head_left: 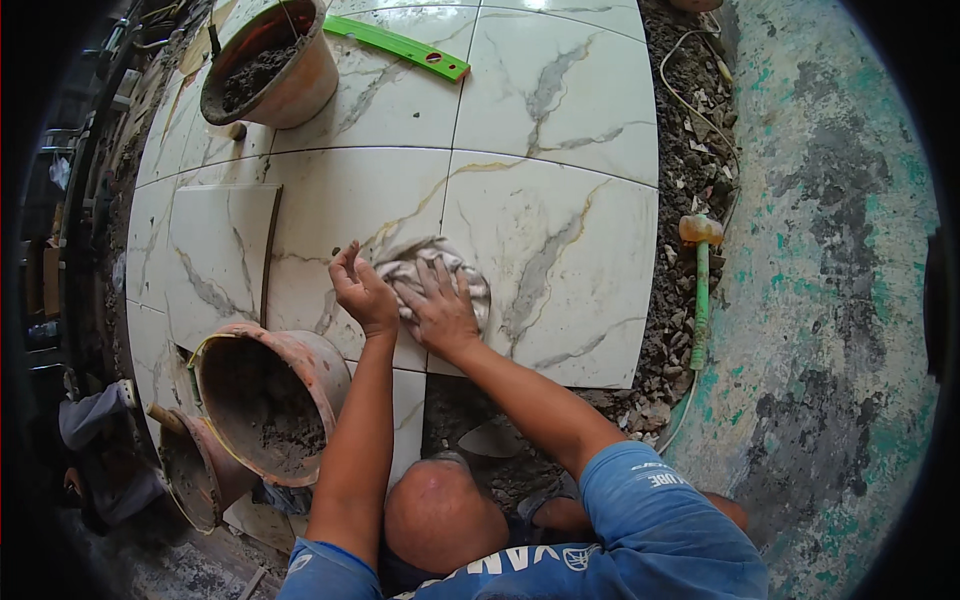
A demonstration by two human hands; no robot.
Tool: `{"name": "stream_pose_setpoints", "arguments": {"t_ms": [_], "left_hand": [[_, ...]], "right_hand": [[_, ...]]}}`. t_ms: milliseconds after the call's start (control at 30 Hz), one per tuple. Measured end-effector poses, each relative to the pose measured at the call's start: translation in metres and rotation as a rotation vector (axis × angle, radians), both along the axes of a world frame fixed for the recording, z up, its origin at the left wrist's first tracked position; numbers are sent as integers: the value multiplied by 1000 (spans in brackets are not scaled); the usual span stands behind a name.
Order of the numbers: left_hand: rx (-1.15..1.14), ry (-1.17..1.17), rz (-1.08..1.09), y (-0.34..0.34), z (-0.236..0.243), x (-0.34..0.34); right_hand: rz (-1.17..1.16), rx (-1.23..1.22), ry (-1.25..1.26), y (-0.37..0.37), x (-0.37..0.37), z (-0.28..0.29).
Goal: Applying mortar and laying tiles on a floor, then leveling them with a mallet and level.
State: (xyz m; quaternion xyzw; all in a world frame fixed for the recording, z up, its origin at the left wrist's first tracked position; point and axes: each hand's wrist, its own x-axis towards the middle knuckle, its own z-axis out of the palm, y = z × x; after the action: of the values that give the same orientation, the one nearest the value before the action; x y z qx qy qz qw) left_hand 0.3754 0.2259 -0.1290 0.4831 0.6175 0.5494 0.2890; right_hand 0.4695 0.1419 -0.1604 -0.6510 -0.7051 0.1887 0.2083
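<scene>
My right hand point(440, 310) presses down on a crumpled white-and-grey cloth point(478, 290), its fingers spread over the top. Beneath the cloth is a white floor tile point(570, 270) with grey and gold veins. Close by on the left, my left hand point(363, 290) is raised beside the cloth with its fingers curled together. A small dark bit shows at those fingertips, too small to name.
Mortar buckets stand at the left point(335, 375) and far left point(310, 90). A green spirit level point(400, 48) lies on the far tiles. Left is a loose tile point(222, 250); right, a green-handled mallet point(702, 290) on rubble by the wall. A trowel blade point(495, 438) lies nearer.
</scene>
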Motion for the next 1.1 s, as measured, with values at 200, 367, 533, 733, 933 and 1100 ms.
{"name": "stream_pose_setpoints", "arguments": {"t_ms": [200,367,533,733,933,1100], "left_hand": [[17,400,-223,-27,-25,10],[27,645,-725,-31,-25,28],[-145,929,-846,-4,-29,45],[-168,1224,-898,7,-26,47],[-199,1385,-937,2,-10,54],[-220,1385,-999,6,-6,54]], "right_hand": [[-450,133,-173,103,159,-34],[-986,-143,-332,41,340,18],[-774,335,-205,44,324,46],[-249,271,-251,68,138,-17],[-695,114,-280,3,295,-8],[-484,241,-271,-16,362,23]]}}
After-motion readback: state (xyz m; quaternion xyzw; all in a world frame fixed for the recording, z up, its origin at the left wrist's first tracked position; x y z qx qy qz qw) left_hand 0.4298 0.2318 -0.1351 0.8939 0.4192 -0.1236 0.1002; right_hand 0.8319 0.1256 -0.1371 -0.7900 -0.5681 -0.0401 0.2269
